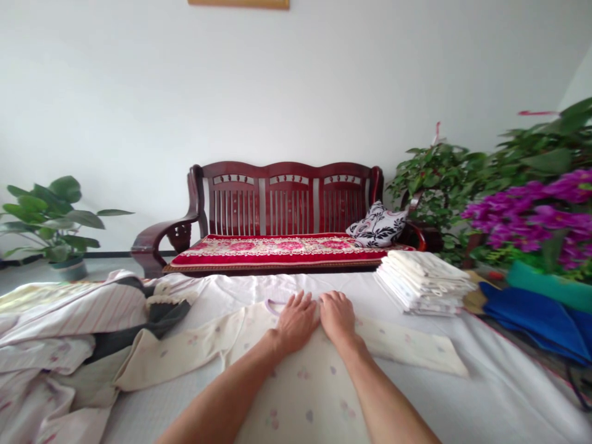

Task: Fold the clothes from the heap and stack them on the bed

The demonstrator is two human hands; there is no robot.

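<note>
From afar I see floral shirt (308, 385) spread on white cloth (444, 404); left hand (297, 317) flat, gripping nothing, right of collar (267, 306); right hand (338, 316) curled just beside (pinching fabric? can't tell). Likely light, soft, limp; I'd hold shoulders (250, 314).

The light is soft and bright (shadows faint), the purple flowers (518, 213) blurred.
</note>
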